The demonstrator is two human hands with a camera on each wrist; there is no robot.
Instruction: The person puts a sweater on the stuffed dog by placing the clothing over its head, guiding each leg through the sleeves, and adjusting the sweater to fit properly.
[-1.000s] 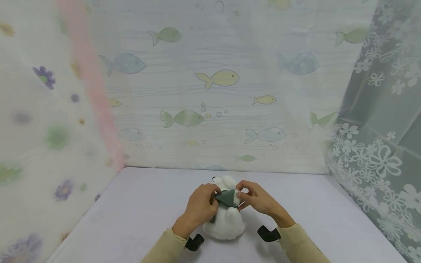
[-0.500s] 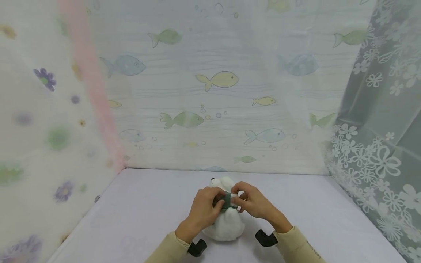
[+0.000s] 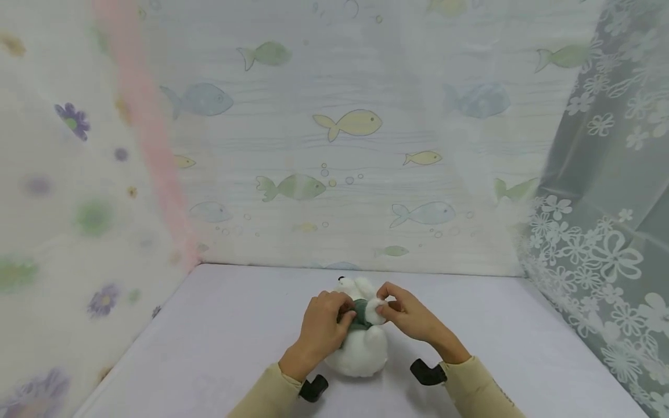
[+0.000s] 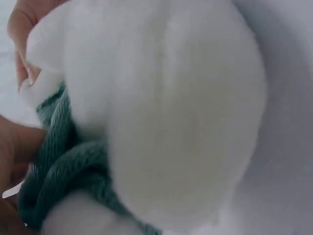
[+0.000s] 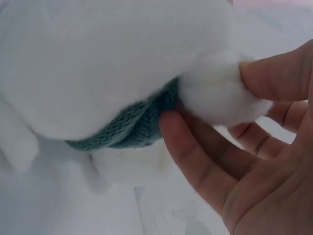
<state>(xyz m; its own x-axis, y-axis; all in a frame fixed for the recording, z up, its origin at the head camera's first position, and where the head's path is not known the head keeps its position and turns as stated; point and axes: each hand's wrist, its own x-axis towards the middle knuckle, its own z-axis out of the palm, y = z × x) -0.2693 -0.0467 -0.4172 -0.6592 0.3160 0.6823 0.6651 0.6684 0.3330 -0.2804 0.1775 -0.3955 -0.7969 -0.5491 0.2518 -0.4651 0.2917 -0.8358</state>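
A white plush toy (image 3: 360,351) with a dark nose sits on the white table, with a green knitted garment (image 3: 360,313) around its upper body. My left hand (image 3: 324,325) is at the garment's left side, and in the left wrist view its fingers pinch the green knit (image 4: 58,152). On the other side, my right hand (image 3: 410,313) pinches the toy's white rounded arm (image 5: 220,93) between thumb and fingers. One fingertip of that hand touches the garment's edge (image 5: 146,122) in the right wrist view. The toy's front is mostly hidden in the head view.
Black wrist mounts (image 3: 313,388) hang below both sleeves. A white-covered table (image 3: 235,325) extends around the toy. Behind it hangs a fish-print curtain (image 3: 334,157), with a flower-print one (image 3: 68,232) at left and a sheer floral one (image 3: 601,232) at right.
The garment's right end was stretched toward my right hand; now it lies closer to the body and more of the white arm shows. My left hand has shifted slightly right over the garment.
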